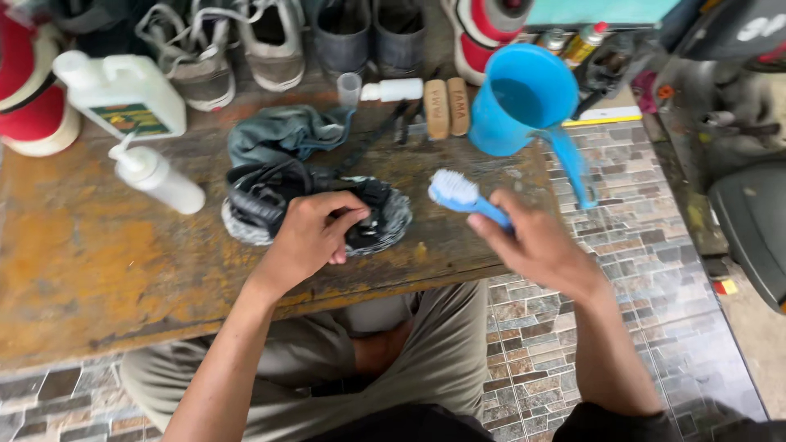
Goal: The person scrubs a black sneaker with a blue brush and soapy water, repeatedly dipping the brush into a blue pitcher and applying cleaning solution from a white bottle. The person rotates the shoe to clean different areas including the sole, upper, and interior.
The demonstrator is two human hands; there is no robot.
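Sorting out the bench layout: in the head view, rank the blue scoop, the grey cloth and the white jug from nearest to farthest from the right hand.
From the right hand:
1. Blue scoop, just above it, at the table's right end.
2. Grey cloth, mid-table, behind the dark shoe.
3. White jug, far left corner.

From my remote seat, the left hand covers the middle of the black shoe, so I cannot see what the fingers grip there. The blue brush loses its handle inside the right hand. The grey sneakers and dark boots are cut off by the top edge (so is the red and white container, at the left). The small bottles behind the blue jug are too blurred to tell.
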